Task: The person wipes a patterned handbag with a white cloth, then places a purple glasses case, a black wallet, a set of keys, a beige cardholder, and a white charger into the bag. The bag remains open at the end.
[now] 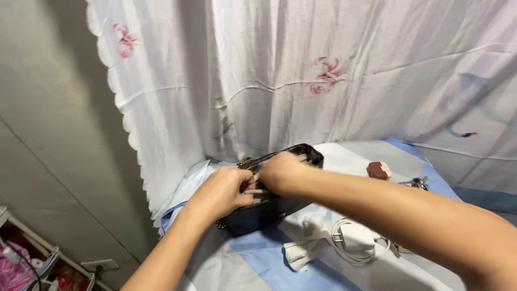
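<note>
A small dark handbag (269, 211) with gold hardware sits on a table covered in blue and white cloth (253, 261). My left hand (223, 189) grips the bag's near rim and pinches something thin at its opening. My right hand (281, 170) reaches across from the right and rests on top of the bag's open mouth, fingers curled into it. What lies inside the bag is hidden by both hands.
A white charger with a coiled cable (353, 240) lies just right of the bag. A small brown and white box (379, 170) and a bunch of keys (414, 183) sit further right. A white embroidered cloth (301, 70) hangs behind. A shelf (37, 264) stands at lower left.
</note>
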